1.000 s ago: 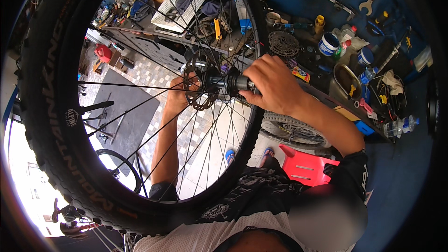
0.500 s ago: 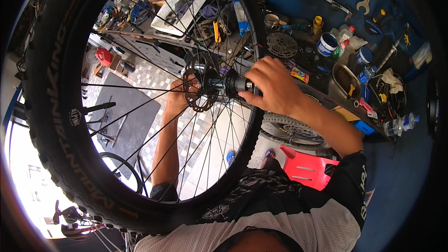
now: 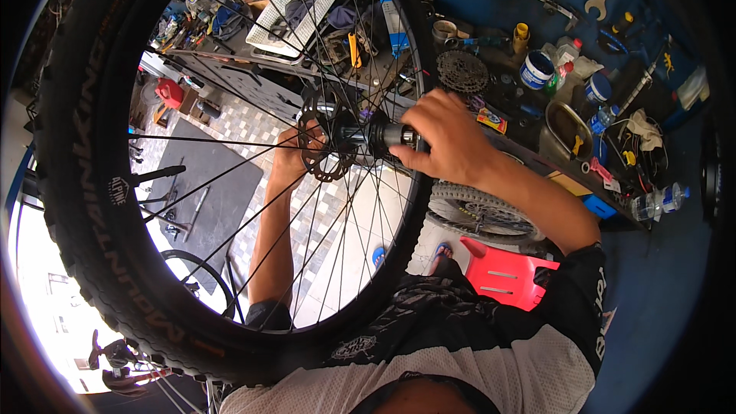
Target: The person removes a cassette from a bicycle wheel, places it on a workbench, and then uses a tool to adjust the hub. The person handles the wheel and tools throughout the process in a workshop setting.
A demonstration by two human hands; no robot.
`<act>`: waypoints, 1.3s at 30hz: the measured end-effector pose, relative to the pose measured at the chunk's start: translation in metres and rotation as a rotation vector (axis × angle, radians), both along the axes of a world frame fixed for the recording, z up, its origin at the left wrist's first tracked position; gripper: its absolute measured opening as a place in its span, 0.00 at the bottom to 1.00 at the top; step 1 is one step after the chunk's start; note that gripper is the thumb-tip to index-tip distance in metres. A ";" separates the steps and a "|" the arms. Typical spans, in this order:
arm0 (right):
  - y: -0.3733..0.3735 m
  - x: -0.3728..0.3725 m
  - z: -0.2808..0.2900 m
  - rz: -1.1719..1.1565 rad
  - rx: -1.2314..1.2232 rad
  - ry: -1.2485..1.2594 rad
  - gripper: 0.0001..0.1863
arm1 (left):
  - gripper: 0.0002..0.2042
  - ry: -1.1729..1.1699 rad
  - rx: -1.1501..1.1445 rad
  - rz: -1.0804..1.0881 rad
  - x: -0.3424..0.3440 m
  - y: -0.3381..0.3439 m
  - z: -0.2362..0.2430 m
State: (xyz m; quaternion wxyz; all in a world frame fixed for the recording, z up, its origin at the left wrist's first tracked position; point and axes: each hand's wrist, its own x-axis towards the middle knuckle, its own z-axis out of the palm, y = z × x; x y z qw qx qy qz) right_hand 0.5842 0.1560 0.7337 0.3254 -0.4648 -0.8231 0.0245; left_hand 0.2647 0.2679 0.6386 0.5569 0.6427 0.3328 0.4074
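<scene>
Wheel (image 3: 67, 184): hung before the torso (image 3: 475, 341).
Right hand (image 3: 454, 138): curved around the hub's (image 3: 354, 136) right end, thumb and fingers parted; contact unclear.
Left hand (image 3: 289, 155): gripped the opposite end, partly behind the brake disc (image 3: 333, 175).
Hub: lay between the hands, long axis left to right.

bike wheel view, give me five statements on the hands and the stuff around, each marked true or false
1. The right hand is at the silver end of the wheel hub. True.
2. The left hand is on the tire. False: it is at the hub, on the brake rotor side.
3. A sprocket cassette lies on the workbench. True.
4. The plastic chair is blue. False: it is red.
5. The white basket is on the workbench. True.
</scene>
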 end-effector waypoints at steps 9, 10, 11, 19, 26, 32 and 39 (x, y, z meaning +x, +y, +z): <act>0.006 0.007 -0.012 0.008 -0.668 0.461 0.30 | 0.07 -0.020 -0.046 0.033 0.004 0.002 -0.004; 0.006 0.003 -0.020 0.023 -0.777 0.597 0.33 | 0.07 -0.012 -0.038 0.024 0.001 0.005 -0.007; 0.006 0.001 -0.024 0.039 -0.884 0.733 0.37 | 0.08 -0.004 -0.030 0.013 0.000 0.007 -0.010; -0.015 -0.001 -0.034 0.037 0.526 -0.270 0.34 | 0.20 0.138 0.041 -0.065 -0.040 0.019 0.013; -0.078 0.042 -0.143 -0.433 -0.034 0.242 0.59 | 0.50 -0.479 0.437 0.166 -0.161 -0.127 0.251; -0.103 0.107 -0.215 -0.905 -0.459 0.020 0.61 | 0.56 0.223 0.584 0.596 -0.144 -0.173 0.278; -0.128 0.185 -0.320 -1.103 -0.672 -0.547 0.40 | 0.56 0.232 0.455 0.624 -0.157 -0.142 0.268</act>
